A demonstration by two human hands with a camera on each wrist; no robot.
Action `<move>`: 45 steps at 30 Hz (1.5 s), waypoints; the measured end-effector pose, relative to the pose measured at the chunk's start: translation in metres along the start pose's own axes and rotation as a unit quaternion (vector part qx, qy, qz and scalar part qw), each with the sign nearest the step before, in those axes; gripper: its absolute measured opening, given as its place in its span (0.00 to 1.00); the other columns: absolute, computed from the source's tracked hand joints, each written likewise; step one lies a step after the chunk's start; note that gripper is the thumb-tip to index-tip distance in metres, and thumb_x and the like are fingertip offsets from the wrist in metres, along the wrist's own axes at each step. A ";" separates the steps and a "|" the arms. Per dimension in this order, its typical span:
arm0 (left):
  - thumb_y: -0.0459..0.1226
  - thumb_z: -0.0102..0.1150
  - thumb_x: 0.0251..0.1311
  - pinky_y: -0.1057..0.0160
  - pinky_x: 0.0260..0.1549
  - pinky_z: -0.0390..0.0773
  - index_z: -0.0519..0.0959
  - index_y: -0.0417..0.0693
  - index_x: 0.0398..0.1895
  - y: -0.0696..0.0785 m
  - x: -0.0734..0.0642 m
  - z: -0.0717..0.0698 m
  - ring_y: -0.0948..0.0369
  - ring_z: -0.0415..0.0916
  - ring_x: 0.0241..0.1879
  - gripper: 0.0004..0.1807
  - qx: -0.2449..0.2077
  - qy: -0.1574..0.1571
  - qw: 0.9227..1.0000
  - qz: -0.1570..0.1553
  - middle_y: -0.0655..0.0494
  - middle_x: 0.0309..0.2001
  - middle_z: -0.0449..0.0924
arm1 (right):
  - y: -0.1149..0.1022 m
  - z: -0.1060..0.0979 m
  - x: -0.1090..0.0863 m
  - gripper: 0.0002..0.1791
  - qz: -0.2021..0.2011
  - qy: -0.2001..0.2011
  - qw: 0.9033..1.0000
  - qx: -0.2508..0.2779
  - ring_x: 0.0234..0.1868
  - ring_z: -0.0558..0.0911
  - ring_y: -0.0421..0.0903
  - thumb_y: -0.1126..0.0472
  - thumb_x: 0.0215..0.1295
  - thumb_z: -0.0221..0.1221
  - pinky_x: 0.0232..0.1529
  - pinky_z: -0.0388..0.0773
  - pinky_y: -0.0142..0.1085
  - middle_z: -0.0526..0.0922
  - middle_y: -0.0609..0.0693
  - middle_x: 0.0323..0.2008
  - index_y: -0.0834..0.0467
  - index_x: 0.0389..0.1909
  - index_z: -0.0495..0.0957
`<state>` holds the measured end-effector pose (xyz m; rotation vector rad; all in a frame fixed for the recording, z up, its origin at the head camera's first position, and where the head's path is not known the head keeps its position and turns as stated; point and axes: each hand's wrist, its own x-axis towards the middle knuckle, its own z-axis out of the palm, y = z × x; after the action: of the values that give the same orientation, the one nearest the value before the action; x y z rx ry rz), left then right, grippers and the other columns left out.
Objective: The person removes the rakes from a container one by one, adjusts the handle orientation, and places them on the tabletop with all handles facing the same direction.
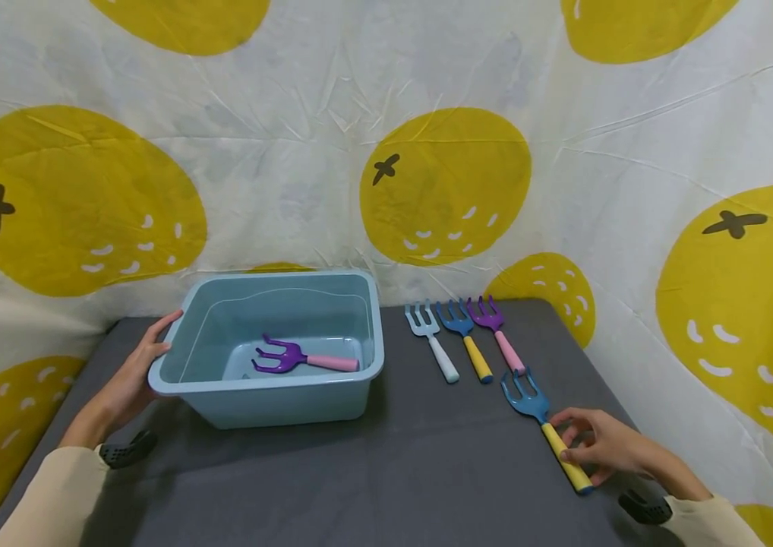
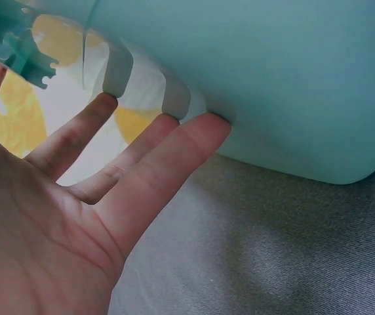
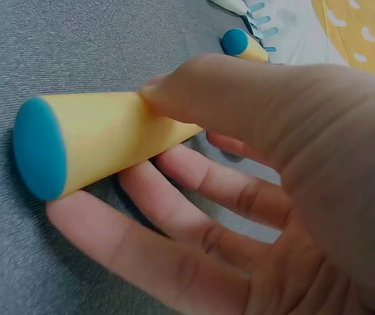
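My left hand (image 1: 128,384) is at the left end of a light blue plastic basin (image 1: 270,406), its extended fingertips touching the outer wall (image 2: 292,85). Inside the basin lies a purple hand rake (image 1: 284,358) with bent tines and a pink handle. On the right, a blue hand rake (image 1: 531,406) lies slanted, tines pointing away from me. My right hand (image 1: 608,442) pinches its yellow handle (image 3: 102,134), thumb on top and fingers along the other side. The handle's blue end cap faces the right wrist camera.
Beyond the right hand, a light blue fork (image 1: 436,343) with a white handle, a blue fork (image 1: 474,353) with a yellow handle and a purple fork (image 1: 501,338) with a pink handle lie side by side. A fruit-print cloth (image 1: 304,182) hangs behind the dark grey table (image 1: 386,486).
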<state>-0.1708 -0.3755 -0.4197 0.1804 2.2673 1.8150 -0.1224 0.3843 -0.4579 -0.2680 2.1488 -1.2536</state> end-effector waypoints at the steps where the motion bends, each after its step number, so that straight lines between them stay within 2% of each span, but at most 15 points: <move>1: 0.52 0.30 0.82 0.42 0.44 0.79 0.37 0.81 0.82 0.000 0.000 0.000 0.30 0.50 0.67 0.31 0.000 0.000 1.000 0.001 0.38 0.79 0.22 | 0.000 0.000 0.001 0.30 0.000 0.002 1.000 -0.004 0.35 0.83 0.55 0.64 0.69 0.65 0.25 0.83 0.52 0.77 0.60 0.41 0.71 0.66 0.66; 15: 0.51 0.30 0.82 0.40 0.43 0.79 0.36 0.79 0.82 -0.001 0.001 0.000 0.28 0.48 0.67 0.32 -0.002 0.003 1.000 0.000 0.38 0.79 0.21 | 0.002 0.000 0.006 0.29 0.001 0.002 1.000 -0.010 0.36 0.83 0.55 0.64 0.69 0.65 0.25 0.83 0.51 0.76 0.59 0.40 0.69 0.65 0.67; 22: 0.51 0.31 0.82 0.40 0.44 0.79 0.36 0.79 0.82 0.001 -0.001 0.000 0.28 0.46 0.68 0.32 -0.011 0.002 1.000 0.001 0.39 0.80 0.19 | -0.013 -0.015 0.005 0.34 -0.019 -0.016 1.000 -0.014 0.40 0.84 0.59 0.64 0.71 0.63 0.28 0.83 0.55 0.75 0.63 0.45 0.71 0.71 0.59; 27: 0.51 0.32 0.82 0.35 0.44 0.78 0.37 0.79 0.82 0.001 -0.002 0.001 0.27 0.45 0.68 0.32 -0.009 0.000 1.000 0.004 0.39 0.79 0.19 | -0.039 -0.032 0.008 0.39 -0.054 -0.010 0.998 -0.040 0.43 0.85 0.64 0.65 0.71 0.63 0.33 0.84 0.56 0.72 0.70 0.52 0.68 0.75 0.52; 29: 0.51 0.33 0.82 0.34 0.44 0.77 0.38 0.80 0.82 0.001 -0.002 0.002 0.27 0.45 0.68 0.32 -0.011 0.000 1.000 0.004 0.39 0.79 0.20 | -0.052 -0.038 0.011 0.39 -0.072 -0.002 0.995 -0.071 0.41 0.85 0.60 0.64 0.71 0.63 0.34 0.84 0.53 0.71 0.71 0.53 0.66 0.75 0.53; 34: 0.52 0.33 0.82 0.38 0.44 0.79 0.39 0.80 0.82 0.000 0.000 0.002 0.28 0.46 0.68 0.32 -0.019 -0.001 1.000 0.007 0.39 0.79 0.22 | -0.096 -0.054 0.022 0.39 -0.102 0.018 0.982 -0.155 0.41 0.87 0.52 0.61 0.70 0.65 0.36 0.84 0.45 0.73 0.70 0.57 0.63 0.75 0.56; 42: 0.51 0.33 0.82 0.40 0.43 0.80 0.38 0.78 0.83 0.000 -0.001 0.002 0.28 0.50 0.67 0.32 -0.013 0.001 1.000 0.010 0.40 0.79 0.24 | -0.165 -0.069 0.052 0.37 -0.130 0.020 0.967 -0.219 0.47 0.86 0.55 0.59 0.69 0.66 0.38 0.83 0.40 0.74 0.68 0.60 0.60 0.74 0.61; 45: 0.52 0.33 0.82 0.40 0.43 0.80 0.38 0.78 0.83 -0.001 -0.002 0.003 0.29 0.51 0.66 0.32 -0.012 0.004 1.000 0.006 0.40 0.79 0.26 | -0.187 -0.072 0.065 0.36 -0.147 0.023 0.957 -0.250 0.47 0.86 0.55 0.58 0.68 0.68 0.38 0.83 0.38 0.76 0.67 0.60 0.59 0.73 0.63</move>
<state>-0.1678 -0.3732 -0.4207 0.1843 2.2534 1.8509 -0.2423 0.3066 -0.3025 -0.8023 2.5098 -0.8453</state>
